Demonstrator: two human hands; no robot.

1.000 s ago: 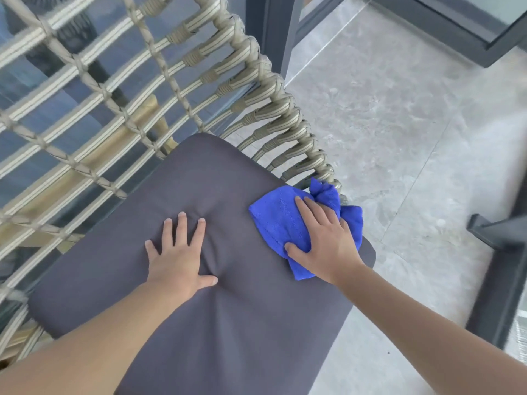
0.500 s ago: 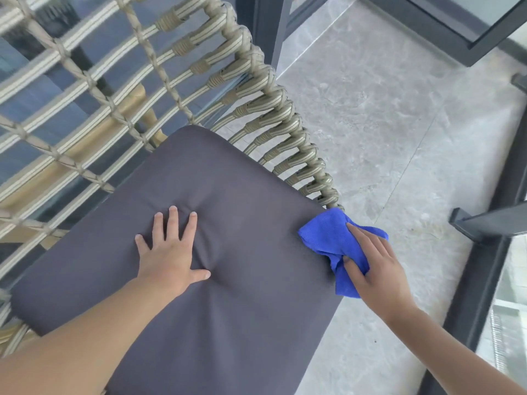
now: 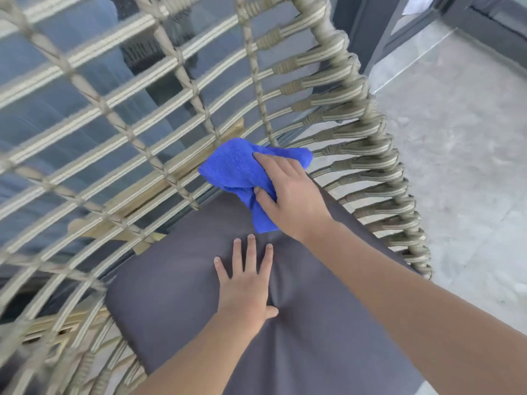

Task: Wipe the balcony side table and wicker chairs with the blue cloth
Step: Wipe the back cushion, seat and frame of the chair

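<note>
Grey tile [image 3: 456, 166] is lying beyond the chair [image 3: 342, 89]; right hand [image 3: 288, 195] is gripping the cloth [image 3: 233, 166] bunched against the backrest weave, left hand [image 3: 245, 289] pressing flat, fingers spread, on the cushion [image 3: 176, 295].

The wicker chair [image 3: 94, 115] is blurred on its left part and is cut off by the top, left and bottom edges. Part of the blue cloth [image 3: 236, 169] is hidden under the right hand [image 3: 293, 201], and whether the cloth touches the weave cannot be told. Both forearms are cut off by the picture's edges.

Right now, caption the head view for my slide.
Right hand holds blue cloth against wicker chair back; left hand rests flat on grey cushion.
</note>
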